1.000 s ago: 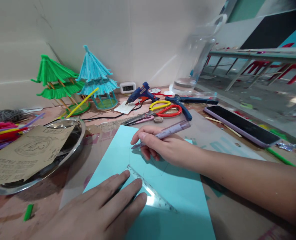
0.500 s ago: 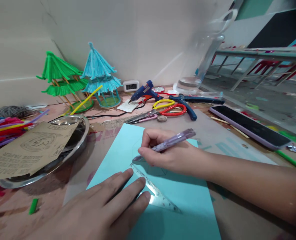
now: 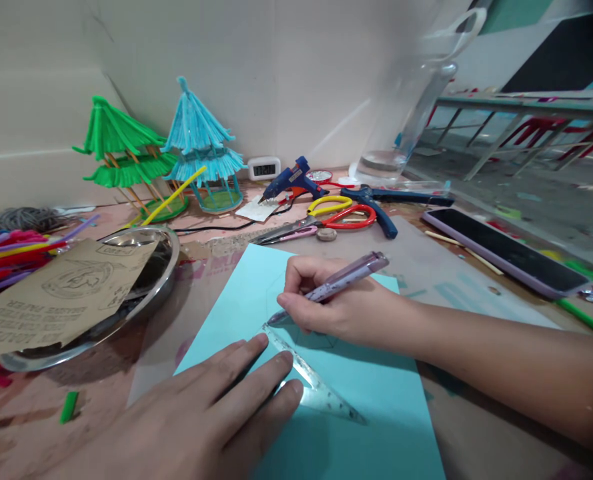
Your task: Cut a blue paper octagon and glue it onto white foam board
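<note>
A light blue sheet of paper (image 3: 376, 427) lies in front of me, with faint drawn lines on it. My left hand (image 3: 211, 407) rests flat, fingers spread, pressing a clear set square (image 3: 321, 390) onto the paper. Between the thumb and fingers of my right hand (image 3: 336, 300) is a purple pen (image 3: 349, 275), slanted up to the right. Its tip meets the paper at the set square's upper corner. Part of the drawing is hidden beneath my right hand, and part of the set square is covered by my left fingers.
At the back stand a green pavilion model (image 3: 126, 160), a blue one (image 3: 203, 150), a small clock (image 3: 263, 169) and a glue gun (image 3: 296, 179). Scissors (image 3: 321, 220), pliers (image 3: 381, 200) and a phone (image 3: 501, 250) lie beyond the paper. A metal bowl (image 3: 169, 280) holds sandpaper (image 3: 76, 287) at left.
The view has shifted very slightly. Both hands keep their places, and the pen's tip stays by the set square's upper corner, its barrel tilted almost the same.
</note>
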{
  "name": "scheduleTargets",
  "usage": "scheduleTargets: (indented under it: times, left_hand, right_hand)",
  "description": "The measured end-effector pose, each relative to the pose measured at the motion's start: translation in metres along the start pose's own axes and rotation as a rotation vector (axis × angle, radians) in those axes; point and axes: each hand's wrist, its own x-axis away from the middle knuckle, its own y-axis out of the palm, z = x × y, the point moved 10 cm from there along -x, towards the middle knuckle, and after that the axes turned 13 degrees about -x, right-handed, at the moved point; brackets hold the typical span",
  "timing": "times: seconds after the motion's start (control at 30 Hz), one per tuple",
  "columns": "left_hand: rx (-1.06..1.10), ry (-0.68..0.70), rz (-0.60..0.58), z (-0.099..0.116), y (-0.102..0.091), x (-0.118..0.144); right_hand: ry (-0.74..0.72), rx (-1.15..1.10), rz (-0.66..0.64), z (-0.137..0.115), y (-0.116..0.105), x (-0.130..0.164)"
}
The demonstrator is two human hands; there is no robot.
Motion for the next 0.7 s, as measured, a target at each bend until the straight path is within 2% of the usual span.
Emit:
scheduleTargets:
  times: [0.13, 0.27, 0.37, 0.53, 0.7]
  left_hand:
    - [0.006, 0.004, 0.033, 0.002, -0.004, 0.000]
    - [0.007, -0.009, 0.012, 0.000, -0.002, 0.000]
    - [0.003, 0.004, 0.049, -0.001, -0.007, -0.001]
    - [-0.026, 0.026, 0.083, -0.001, -0.015, -0.006]
    - [-0.035, 0.044, 0.074, -0.001, -0.012, -0.008]
  right_hand:
    - [0.002, 0.004, -0.002, 0.000, 0.000, 0.000]
    - [-0.004, 0.029, -0.008, 0.000, 0.001, 0.000]
    - [-0.009, 0.032, -0.013, -0.001, 0.001, 0.000]
    - [0.012, 0.028, 0.061, -0.003, -0.006, 0.001]
    - [-0.128, -0.006, 0.038, -0.019, -0.011, 0.002]
